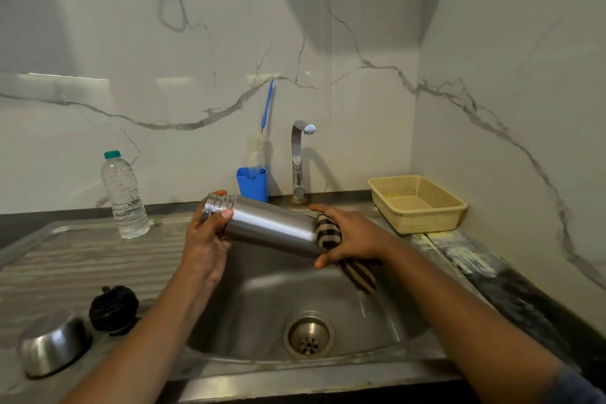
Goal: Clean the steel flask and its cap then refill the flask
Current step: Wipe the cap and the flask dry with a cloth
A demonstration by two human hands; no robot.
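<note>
The left hand is wrapped round the ribbed neck of the steel flask, thumb over the near side and fingertips showing behind it. It's a firm, closed grip. The right hand is curled round a striped cloth and presses it against the flask's base end, with the loose tail of the cloth hanging down. The flask lies nearly level between the two hands, neck to the left and a little higher, held in the air above the sink and touching nothing else.

It looks to me like the outside wipe of the body, somewhere in the cleaning half of the job; no refilling has begun. No water is coming from the tap that I can see.

On the draining board to the left sit a black knobbed piece and a small steel cup turned upside down. Either could be the cap, but I can't say which. A plastic water bottle stands further back, and a bottle brush stands in a blue holder beside the tap.

Next, I'd guess, the cloth has to travel along the barrel while the left hand turns the flask — the wet steel could slip, so the grip on the neck must hold.
</note>
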